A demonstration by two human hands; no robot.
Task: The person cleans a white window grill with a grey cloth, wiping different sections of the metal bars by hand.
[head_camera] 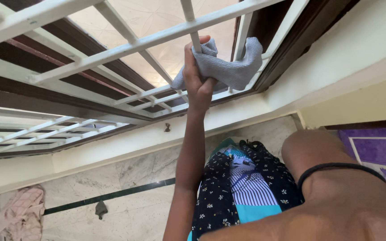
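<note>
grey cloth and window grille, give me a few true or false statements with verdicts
1. A hand grips a grey cloth against a grille bar. True.
2. The grille is painted black. False: it is white.
3. A pink cloth lies on the floor at lower left. True.
4. The floor is covered in green carpet. False: it is pale marble-like stone.
5. The near arm wears a black band. True.
</note>
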